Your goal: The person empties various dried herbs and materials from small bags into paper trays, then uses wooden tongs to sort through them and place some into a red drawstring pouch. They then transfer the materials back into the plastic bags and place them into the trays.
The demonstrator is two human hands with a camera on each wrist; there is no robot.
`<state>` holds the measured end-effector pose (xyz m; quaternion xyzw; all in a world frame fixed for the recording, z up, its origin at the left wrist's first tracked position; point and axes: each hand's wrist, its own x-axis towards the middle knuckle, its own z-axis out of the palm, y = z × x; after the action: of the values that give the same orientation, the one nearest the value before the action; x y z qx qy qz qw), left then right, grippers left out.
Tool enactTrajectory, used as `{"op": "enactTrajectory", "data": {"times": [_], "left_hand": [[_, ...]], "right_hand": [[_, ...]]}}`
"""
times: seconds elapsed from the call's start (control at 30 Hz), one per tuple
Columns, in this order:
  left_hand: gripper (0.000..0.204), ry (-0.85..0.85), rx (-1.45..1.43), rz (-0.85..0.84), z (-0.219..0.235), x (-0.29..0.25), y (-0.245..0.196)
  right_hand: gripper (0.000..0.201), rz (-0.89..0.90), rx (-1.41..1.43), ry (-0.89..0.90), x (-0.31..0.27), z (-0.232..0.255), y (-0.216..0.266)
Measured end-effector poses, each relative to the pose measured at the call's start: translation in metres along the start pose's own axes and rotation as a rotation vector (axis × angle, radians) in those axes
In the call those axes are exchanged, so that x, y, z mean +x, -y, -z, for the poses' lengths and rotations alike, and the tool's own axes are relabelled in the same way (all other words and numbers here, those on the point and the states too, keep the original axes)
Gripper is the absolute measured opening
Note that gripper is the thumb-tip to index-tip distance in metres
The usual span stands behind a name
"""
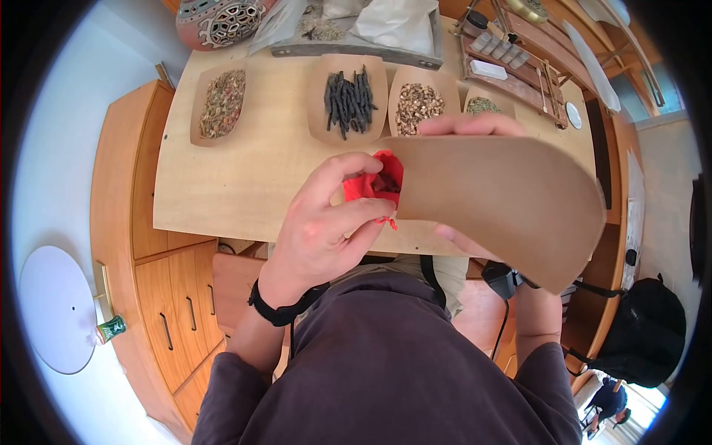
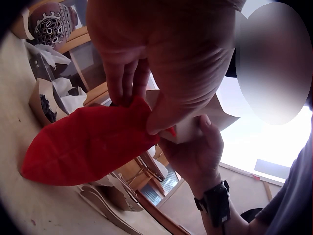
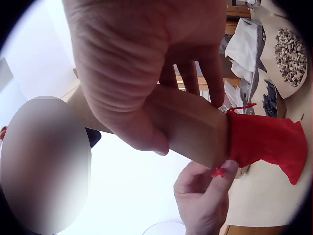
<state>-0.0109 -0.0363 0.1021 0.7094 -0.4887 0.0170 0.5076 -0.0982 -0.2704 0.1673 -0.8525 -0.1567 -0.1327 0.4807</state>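
Observation:
In the head view, my left hand (image 1: 315, 226) pinches the mouth of a red drawstring pouch (image 2: 88, 144) between thumb and fingers. The pouch hangs down over the table, its body full-looking in the left wrist view. My right hand (image 3: 132, 73) grips a brown paper tray (image 1: 497, 189) by its two sides, bending it into a chute. The narrow end of the tray meets the pouch's opening. Dark reddish bits show inside that opening. A red cord end (image 1: 391, 222) dangles beside the left fingers. The tray's inside is hidden from the head view.
On the wooden table (image 1: 245, 185) stand paper trays of dried flowery herb (image 1: 222, 104), dark sticks (image 1: 348, 100), pale chopped pieces (image 1: 419, 107) and green herb (image 1: 482, 105). Behind are a grey tray (image 1: 356, 50), a patterned pot (image 1: 222, 22) and a wooden rack (image 1: 512, 63).

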Motion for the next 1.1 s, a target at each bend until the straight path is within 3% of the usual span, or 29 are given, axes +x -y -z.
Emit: {"op": "enactTrajectory", "data": {"times": [0.17,0.37,0.53,0.6,0.7,0.8,0.9,1.0,1.1], "left_hand": [[0.026,-0.016,0.030,0.025,0.003,-0.001,0.000],[0.027,-0.095,0.021,0.100,0.005,-0.007,0.005],[0.029,-0.166,0.049,0.173,0.010,-0.008,0.006],[0.028,-0.197,0.061,0.200,0.011,-0.011,0.012],[0.029,-0.254,-0.044,0.238,0.019,-0.015,0.016],[0.028,-0.311,-0.049,0.168,0.025,-0.010,0.010],[0.029,-0.277,0.048,0.106,0.025,-0.012,0.009],[0.030,-0.277,0.112,0.095,0.028,-0.021,0.012],[0.030,-0.356,0.100,0.131,0.034,-0.030,0.011]], "right_hand": [[0.087,0.029,-0.160,-0.050,-0.011,0.015,-0.009],[0.091,-0.473,0.296,-0.416,-0.076,0.001,-0.017],[0.062,-0.485,0.435,-0.542,-0.125,-0.016,-0.035],[0.060,-0.521,0.479,-0.557,-0.135,-0.025,-0.036],[0.058,-0.502,0.577,-0.543,-0.137,-0.035,-0.035],[0.058,-0.586,0.647,-0.461,-0.144,-0.040,-0.033],[0.057,-0.578,0.607,-0.326,-0.143,-0.045,-0.032],[0.056,-0.586,0.633,-0.321,-0.125,-0.056,-0.025],[0.059,-0.611,0.821,-0.237,-0.118,-0.068,-0.028]]}}
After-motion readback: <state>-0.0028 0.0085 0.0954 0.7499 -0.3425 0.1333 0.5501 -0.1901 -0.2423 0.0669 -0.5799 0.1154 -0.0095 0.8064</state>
